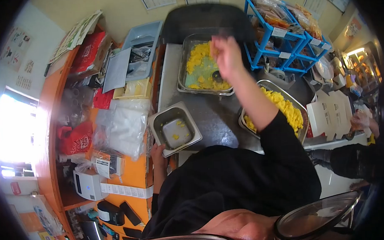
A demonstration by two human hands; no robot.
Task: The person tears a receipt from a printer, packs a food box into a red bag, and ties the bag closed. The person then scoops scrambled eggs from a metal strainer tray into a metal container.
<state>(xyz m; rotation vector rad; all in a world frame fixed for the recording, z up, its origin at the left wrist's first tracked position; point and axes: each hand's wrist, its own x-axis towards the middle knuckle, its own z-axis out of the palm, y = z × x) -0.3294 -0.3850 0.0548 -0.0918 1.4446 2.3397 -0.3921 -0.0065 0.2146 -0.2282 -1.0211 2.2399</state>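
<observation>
My left hand (158,151) grips the near-left corner of a deep steel food pan (186,142), which has a few yellow scraps on its bottom. My right hand (227,55) is raised over the right side of a larger tray (183,80) at the back of the counter. Its fingers look curled but are partly blurred, and I cannot make out what they hold. Lumps of yellow scrambled egg (198,56) lie in that tray on a greenish perforated base. A dark round object (217,76) shows just below my right hand.
A second tray of scrambled egg (281,104) stands under my right forearm. Blue racks (267,37) with packets are at back right. White boxes (329,113) and another person's gloved hand (361,119) are at right. Plastic bags (128,124) and a label printer (87,185) lie left.
</observation>
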